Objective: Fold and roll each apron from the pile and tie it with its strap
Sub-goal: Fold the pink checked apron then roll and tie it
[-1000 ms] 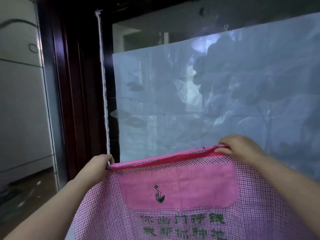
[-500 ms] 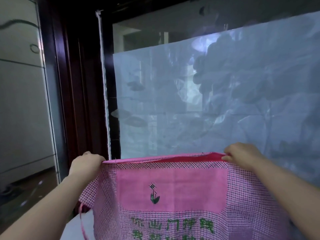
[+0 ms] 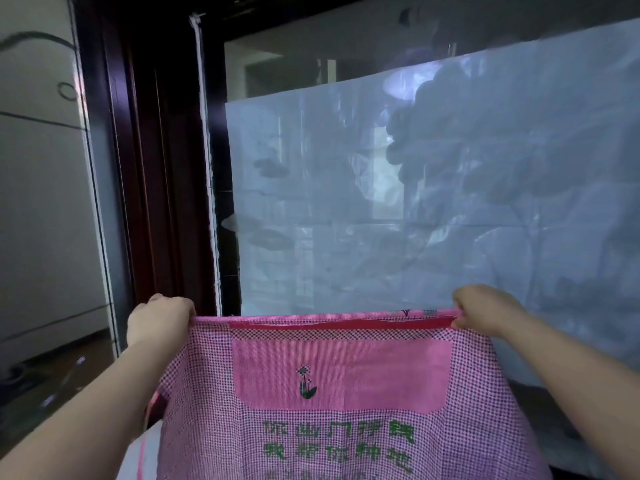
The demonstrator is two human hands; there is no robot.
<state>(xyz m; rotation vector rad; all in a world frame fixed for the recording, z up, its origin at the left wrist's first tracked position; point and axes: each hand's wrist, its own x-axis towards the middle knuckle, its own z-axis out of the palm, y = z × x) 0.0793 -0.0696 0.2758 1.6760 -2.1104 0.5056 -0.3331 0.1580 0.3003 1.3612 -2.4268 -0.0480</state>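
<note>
Between the left hand (image 3: pixel 159 320) and right hand (image 3: pixel 485 315), each grip pinching a top corner, the apron (image 3: pixel 339 410) is hanging, its top hem running level, left to right.

Single head view, facing forward, close behind raised apron (image 3: pixel 332 393).

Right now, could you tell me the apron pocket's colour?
Plain pink pocket, on the checked apron; head view.

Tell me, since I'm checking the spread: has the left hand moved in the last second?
Yes. The left hand moved leftward, away from the white door strip, pulling the apron wider.
</note>
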